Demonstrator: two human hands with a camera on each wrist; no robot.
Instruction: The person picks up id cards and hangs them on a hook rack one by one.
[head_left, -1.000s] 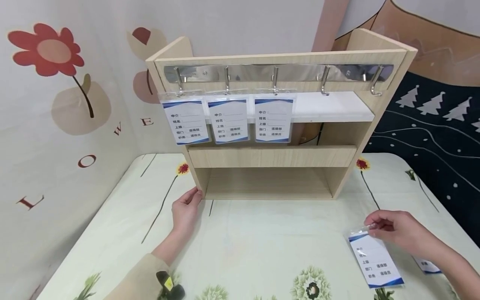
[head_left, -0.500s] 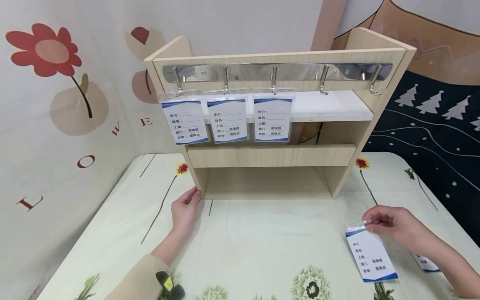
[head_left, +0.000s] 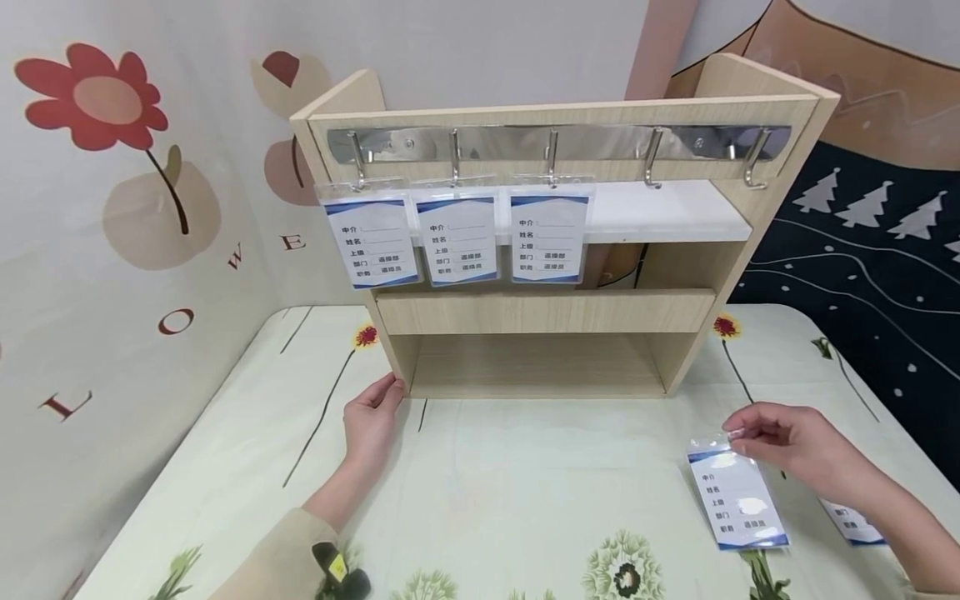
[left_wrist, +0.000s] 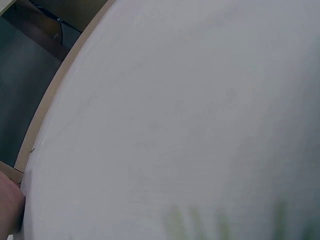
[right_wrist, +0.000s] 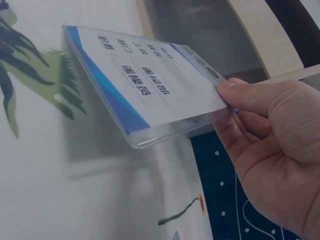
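My right hand [head_left: 798, 446] pinches the top corner of a clear plastic ID badge [head_left: 733, 493] between thumb and fingers. In the right wrist view the badge [right_wrist: 150, 80] is tilted above the cloth, its printed face and slot showing. My left hand [head_left: 372, 423] grips the lower left corner of a small wooden shelf [head_left: 547, 312]; some of its fingertips are hidden there. Across the shelf's top front runs a metal hook rail [head_left: 510, 143]. Three matching badges hang from its left hooks, the rightmost badge [head_left: 549, 237] on the middle one. The two right hooks bear nothing.
Another badge [head_left: 853, 523] lies on the flowered tablecloth [head_left: 510, 483], partly hidden by my right forearm. A white board [head_left: 667, 212] crosses the shelf behind the hooks. Printed curtains stand at the left, back and right.
My right hand has raised the badge slightly, away from me and toward the shelf. My left hand has kept its grip on the shelf's corner.
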